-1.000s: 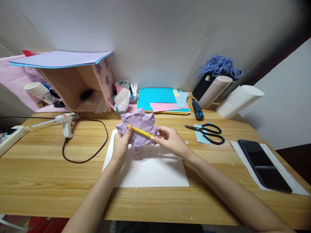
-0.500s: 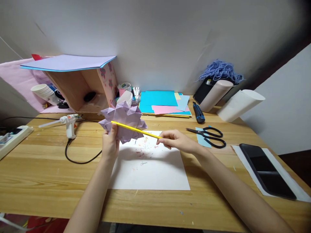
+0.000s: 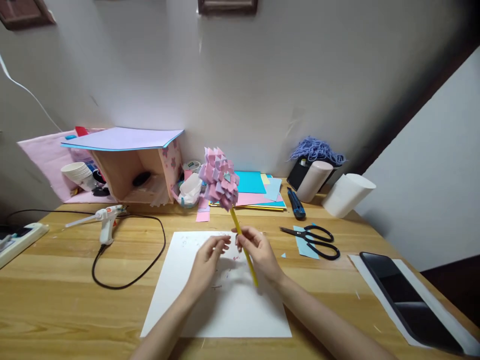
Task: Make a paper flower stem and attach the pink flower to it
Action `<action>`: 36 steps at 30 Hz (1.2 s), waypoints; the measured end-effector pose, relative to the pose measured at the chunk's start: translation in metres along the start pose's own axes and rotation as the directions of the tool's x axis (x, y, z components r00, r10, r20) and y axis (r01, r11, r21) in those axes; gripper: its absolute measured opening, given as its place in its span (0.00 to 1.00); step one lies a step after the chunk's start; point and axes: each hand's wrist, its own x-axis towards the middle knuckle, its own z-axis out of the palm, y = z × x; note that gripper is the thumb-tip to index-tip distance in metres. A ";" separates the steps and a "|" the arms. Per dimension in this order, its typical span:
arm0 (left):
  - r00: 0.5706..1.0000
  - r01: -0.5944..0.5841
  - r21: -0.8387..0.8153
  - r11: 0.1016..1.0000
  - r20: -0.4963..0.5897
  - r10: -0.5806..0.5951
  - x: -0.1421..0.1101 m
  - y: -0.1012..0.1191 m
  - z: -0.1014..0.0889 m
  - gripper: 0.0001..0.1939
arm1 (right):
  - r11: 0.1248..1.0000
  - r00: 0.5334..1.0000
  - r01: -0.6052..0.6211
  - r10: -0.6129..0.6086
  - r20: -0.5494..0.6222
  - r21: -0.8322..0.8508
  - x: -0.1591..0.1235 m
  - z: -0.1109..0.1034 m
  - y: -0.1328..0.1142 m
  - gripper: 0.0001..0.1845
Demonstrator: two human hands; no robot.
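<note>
My right hand (image 3: 258,252) is closed around a yellow stick (image 3: 245,252) and holds it upright. On top of the stick sits a folded paper flower (image 3: 219,178) in pink and lilac, raised above the desk. My left hand (image 3: 210,257) hovers just left of the stick with its fingers loosely curled and nothing in them. Both hands are above a white sheet (image 3: 210,310) with small paper scraps on it.
A glue gun (image 3: 105,220) with a black cord (image 3: 127,275) lies at the left. Black scissors (image 3: 313,237), a utility knife (image 3: 296,205), stacked coloured paper (image 3: 258,192), white rolls (image 3: 347,195), a phone (image 3: 405,295) and a cardboard box (image 3: 127,165) surround the sheet on the wooden desk (image 3: 56,300).
The flower was turned from face-down in my left hand to upright on the stick. My left hand let go of it; my right hand now carries it alone. The view tilted upward.
</note>
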 end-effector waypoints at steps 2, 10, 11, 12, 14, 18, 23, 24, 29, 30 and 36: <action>0.999 -0.020 0.018 1.000 0.027 0.019 -0.005 0.000 0.009 0.15 | 0.996 0.999 -0.034 0.033 0.007 0.085 -0.005 0.009 0.007 0.16; 1.000 0.017 -0.104 0.994 -0.012 -0.018 -0.005 0.000 0.009 0.14 | 0.976 0.990 -0.142 0.142 0.008 0.168 -0.016 0.025 0.025 0.15; 0.999 0.042 -0.130 0.991 -0.004 -0.043 -0.005 0.000 0.009 0.14 | 0.978 0.990 -0.137 0.138 0.001 0.160 -0.017 0.027 0.025 0.15; 0.997 0.071 -0.153 0.986 0.002 -0.071 -0.005 0.000 0.010 0.15 | 0.980 0.991 -0.133 0.135 -0.005 0.150 -0.019 0.028 0.025 0.15; 0.993 0.112 -0.183 0.977 -0.002 -0.115 -0.005 0.000 0.010 0.15 | 0.981 0.991 -0.133 0.134 -0.001 0.140 -0.022 0.031 0.025 0.17; 0.992 0.085 -0.193 0.977 -0.076 -0.101 -0.004 0.003 0.003 0.15 | 0.966 0.979 -0.182 0.160 0.127 0.182 -0.029 0.035 0.026 0.21; 0.976 0.013 -0.205 0.979 -0.209 -0.056 0.005 0.003 -0.012 0.14 | 0.963 0.951 -0.220 0.176 0.255 0.156 -0.034 0.036 0.034 0.22; 0.974 0.007 -0.212 0.977 -0.221 -0.055 0.007 0.001 -0.014 0.15 | 0.965 0.948 -0.223 0.182 0.262 0.138 -0.034 0.036 0.035 0.21; 0.974 0.019 -0.244 0.970 -0.215 -0.073 0.009 -0.002 -0.014 0.16 | 0.955 0.938 -0.273 0.238 0.250 0.116 -0.036 0.036 0.036 0.20; 0.975 0.025 -0.247 0.969 -0.206 -0.078 0.008 -0.001 -0.013 0.17 | 0.951 0.938 -0.282 0.246 0.245 0.127 -0.036 0.036 0.036 0.20; 0.990 -0.005 -0.244 0.970 -0.141 -0.030 0.003 0.000 -0.008 0.17 | 0.915 0.931 -0.314 0.243 0.272 0.254 -0.035 0.036 0.032 0.18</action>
